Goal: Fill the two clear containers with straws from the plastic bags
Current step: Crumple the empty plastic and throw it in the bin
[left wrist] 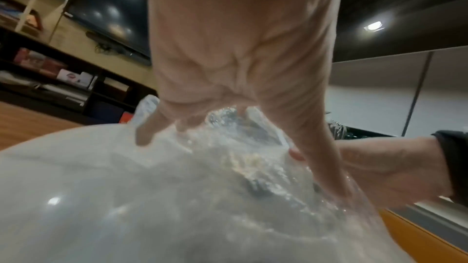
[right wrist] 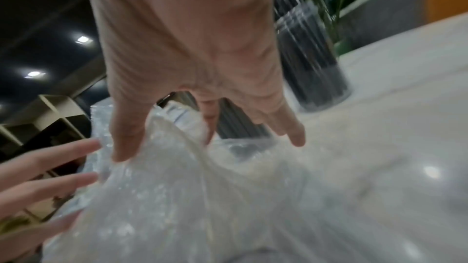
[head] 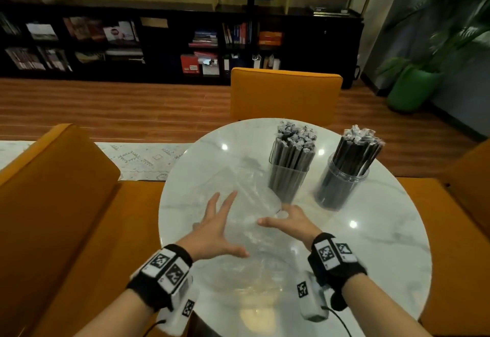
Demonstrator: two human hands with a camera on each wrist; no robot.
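Two clear containers stand at the back right of the round marble table (head: 371, 244): the left container (head: 287, 180) and the right container (head: 342, 188), both packed with dark wrapped straws (head: 294, 143) standing upright. An empty clear plastic bag (head: 249, 193) lies crumpled in front of them. My left hand (head: 214, 228) is spread flat over the bag's left part, fingers straight. My right hand (head: 289, 220) rests on the bag's right part just before the left container, thumb pointing left. In the right wrist view its fingers (right wrist: 291, 133) reach down onto the wrinkled plastic bag (right wrist: 177, 197), which bulges up beside the thumb.
Orange chairs surround the table: one beyond it (head: 285, 95), one at the left (head: 53, 190), one at the right (head: 450, 217). A green plant pot (head: 411, 90) stands on the floor at the far right. Dark bookshelves line the back wall.
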